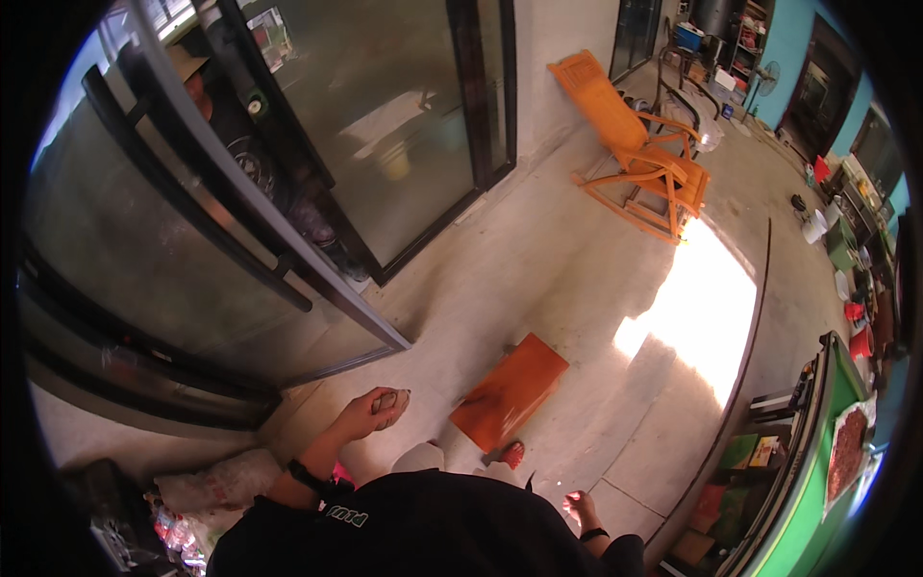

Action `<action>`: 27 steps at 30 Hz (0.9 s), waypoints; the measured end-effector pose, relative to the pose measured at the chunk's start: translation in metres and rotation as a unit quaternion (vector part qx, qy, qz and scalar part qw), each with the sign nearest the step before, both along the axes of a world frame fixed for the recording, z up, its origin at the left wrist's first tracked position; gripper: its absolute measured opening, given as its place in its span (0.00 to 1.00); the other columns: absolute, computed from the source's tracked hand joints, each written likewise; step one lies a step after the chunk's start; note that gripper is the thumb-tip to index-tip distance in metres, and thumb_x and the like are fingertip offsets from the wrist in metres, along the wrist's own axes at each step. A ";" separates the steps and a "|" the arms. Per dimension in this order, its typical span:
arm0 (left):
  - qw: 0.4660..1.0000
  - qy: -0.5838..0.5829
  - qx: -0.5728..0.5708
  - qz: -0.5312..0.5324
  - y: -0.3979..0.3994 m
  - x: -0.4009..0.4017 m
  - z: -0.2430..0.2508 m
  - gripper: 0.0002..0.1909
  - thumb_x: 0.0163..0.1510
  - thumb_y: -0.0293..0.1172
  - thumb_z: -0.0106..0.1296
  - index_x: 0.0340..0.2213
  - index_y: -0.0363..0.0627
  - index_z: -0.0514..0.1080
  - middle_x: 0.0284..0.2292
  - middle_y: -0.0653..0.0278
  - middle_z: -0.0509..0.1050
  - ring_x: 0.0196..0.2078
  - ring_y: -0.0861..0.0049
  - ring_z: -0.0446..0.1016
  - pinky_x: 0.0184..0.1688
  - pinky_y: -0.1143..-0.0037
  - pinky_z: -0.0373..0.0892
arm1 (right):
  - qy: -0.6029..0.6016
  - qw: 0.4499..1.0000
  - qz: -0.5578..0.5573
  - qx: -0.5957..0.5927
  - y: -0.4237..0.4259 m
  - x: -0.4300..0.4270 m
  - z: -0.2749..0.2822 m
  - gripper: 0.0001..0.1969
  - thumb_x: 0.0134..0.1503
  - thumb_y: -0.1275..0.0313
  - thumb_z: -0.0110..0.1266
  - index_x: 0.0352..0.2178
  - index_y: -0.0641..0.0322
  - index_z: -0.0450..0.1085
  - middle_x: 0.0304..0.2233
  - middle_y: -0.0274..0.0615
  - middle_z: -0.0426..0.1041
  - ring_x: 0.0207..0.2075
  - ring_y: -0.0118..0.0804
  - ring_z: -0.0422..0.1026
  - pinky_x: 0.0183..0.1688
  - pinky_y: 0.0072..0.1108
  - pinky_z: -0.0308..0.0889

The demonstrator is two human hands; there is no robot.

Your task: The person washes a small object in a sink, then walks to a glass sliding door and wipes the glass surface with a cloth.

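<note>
My left hand point(363, 416), out to the left, has its fingers closed around a small grey-brown object point(391, 405); its kind is unclear. Low by my right side, in strong light, hangs my right hand point(579, 506). Its fingers look curled, and the picture does not settle whether something is in them. A low stool or small table with a reddish-brown wooden top point(510, 391) stands on the concrete floor just ahead of me, touched by neither hand. One foot in a red sandal point(513, 454) is beside its near end.
To my left is a glass door point(166, 288) with a dark frame and long handle; another person point(249, 144) is behind it. A wooden rocking recliner point(642, 148) stands ahead. A bulging plastic sack point(220, 482) lies lower left. Along the right is a green-edged table point(800, 490).
</note>
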State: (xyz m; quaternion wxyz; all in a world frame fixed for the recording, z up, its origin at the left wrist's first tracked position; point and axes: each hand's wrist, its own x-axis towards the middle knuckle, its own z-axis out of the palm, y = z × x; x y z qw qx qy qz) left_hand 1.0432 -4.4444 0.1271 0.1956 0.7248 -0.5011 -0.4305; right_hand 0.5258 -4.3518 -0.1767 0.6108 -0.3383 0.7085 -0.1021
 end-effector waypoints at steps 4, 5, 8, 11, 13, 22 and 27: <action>0.997 -0.007 0.008 -0.071 -0.019 -0.030 0.011 0.24 0.46 0.40 0.55 0.45 0.49 0.65 0.36 0.59 0.73 0.38 0.71 0.72 0.40 0.75 0.67 | 0.058 0.995 0.072 -0.025 0.002 -0.077 -0.017 0.08 0.46 0.68 0.50 0.20 0.63 0.67 0.20 0.44 0.70 0.21 0.37 0.69 0.21 0.29 0.65; 0.997 -0.011 0.006 -0.075 -0.024 -0.033 0.009 0.24 0.46 0.40 0.55 0.45 0.49 0.65 0.36 0.59 0.73 0.38 0.71 0.72 0.40 0.75 0.67 | 0.147 0.974 0.155 -0.075 0.001 -0.082 -0.010 0.10 0.44 0.67 0.51 0.20 0.64 0.67 0.19 0.43 0.70 0.20 0.38 0.69 0.20 0.29 0.64; 0.995 -0.033 0.016 -0.088 -0.043 -0.047 0.015 0.24 0.46 0.40 0.55 0.45 0.48 0.65 0.36 0.59 0.73 0.38 0.71 0.72 0.40 0.75 0.67 | 0.114 0.982 -0.135 -0.072 0.013 -0.088 -0.013 0.13 0.42 0.62 0.51 0.20 0.63 0.67 0.19 0.42 0.70 0.20 0.41 0.69 0.19 0.32 0.62; 0.995 -0.042 0.002 -0.090 -0.066 -0.056 0.004 0.24 0.46 0.40 0.54 0.44 0.47 0.65 0.36 0.58 0.73 0.38 0.72 0.72 0.39 0.75 0.67 | -0.388 0.823 -0.415 -0.005 0.036 -0.120 -0.043 0.04 0.44 0.73 0.53 0.18 0.61 0.67 0.15 0.41 0.68 0.18 0.38 0.69 0.15 0.30 0.63; 0.994 -0.005 0.000 -0.112 -0.082 -0.070 -0.005 0.23 0.46 0.41 0.54 0.44 0.47 0.65 0.36 0.57 0.73 0.37 0.71 0.72 0.39 0.74 0.67 | -0.251 0.931 -0.265 -0.033 0.033 -0.114 -0.044 0.04 0.44 0.73 0.53 0.18 0.61 0.67 0.16 0.41 0.69 0.19 0.38 0.69 0.16 0.30 0.63; 0.990 -0.004 -0.067 -0.128 -0.098 -0.092 -0.016 0.24 0.46 0.42 0.53 0.45 0.51 0.64 0.37 0.58 0.72 0.39 0.66 0.71 0.40 0.72 0.65 | 0.055 0.970 0.160 -0.174 -0.169 -0.032 0.038 0.06 0.43 0.71 0.54 0.20 0.62 0.68 0.18 0.42 0.69 0.21 0.38 0.70 0.19 0.29 0.64; 0.998 -0.029 -0.026 -0.054 -0.087 -0.060 -0.079 0.25 0.45 0.44 0.53 0.44 0.50 0.64 0.39 0.57 0.71 0.43 0.64 0.70 0.43 0.71 0.65 | 0.020 0.945 0.233 -0.228 -0.254 0.009 0.074 0.07 0.43 0.70 0.55 0.21 0.62 0.68 0.19 0.43 0.70 0.22 0.39 0.70 0.20 0.29 0.65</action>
